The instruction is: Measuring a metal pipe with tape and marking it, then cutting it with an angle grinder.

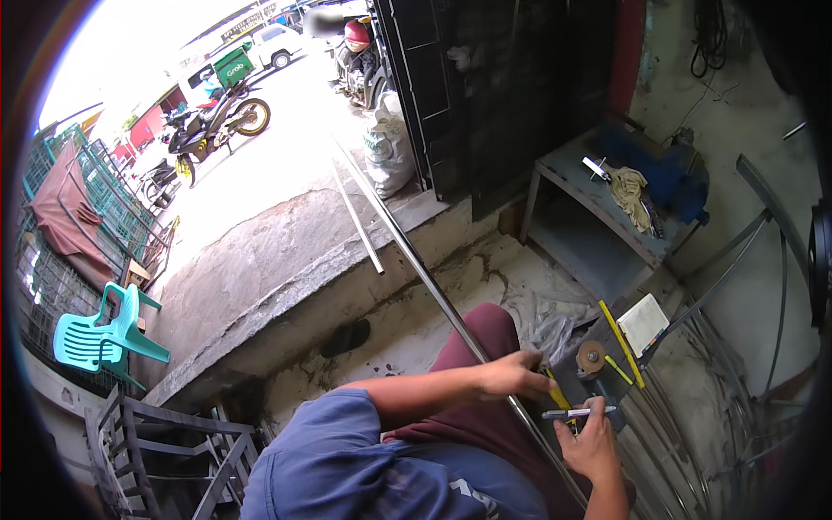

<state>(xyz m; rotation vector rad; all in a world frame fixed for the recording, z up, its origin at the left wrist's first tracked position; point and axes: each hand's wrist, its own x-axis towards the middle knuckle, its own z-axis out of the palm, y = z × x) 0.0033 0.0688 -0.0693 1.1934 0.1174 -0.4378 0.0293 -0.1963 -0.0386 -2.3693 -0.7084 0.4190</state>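
A long shiny metal tube (446,308) slants across my lap, passing under my left forearm. My left hand (513,375) is closed beside it, fingers bent around one end of a short yellow strip (558,396) that looks like a tape measure blade. In my right hand (591,440) a silver-grey pen (563,414) is pinched between thumb and fingers, lying crosswise near the strip's lower end. Whether the right fingers also touch the strip is hard to see. Just beyond my hands is a grinder with a round brown disc (590,356).
By the grinder lie a yellow ruler-like bar (621,343), an open notebook (643,325) and a yellow-green stick (619,370). Metal rods (672,433) crowd the right. A metal table (589,204) holds a cloth. Another tube (357,217) crosses the step. A green chair (113,334) stands left.
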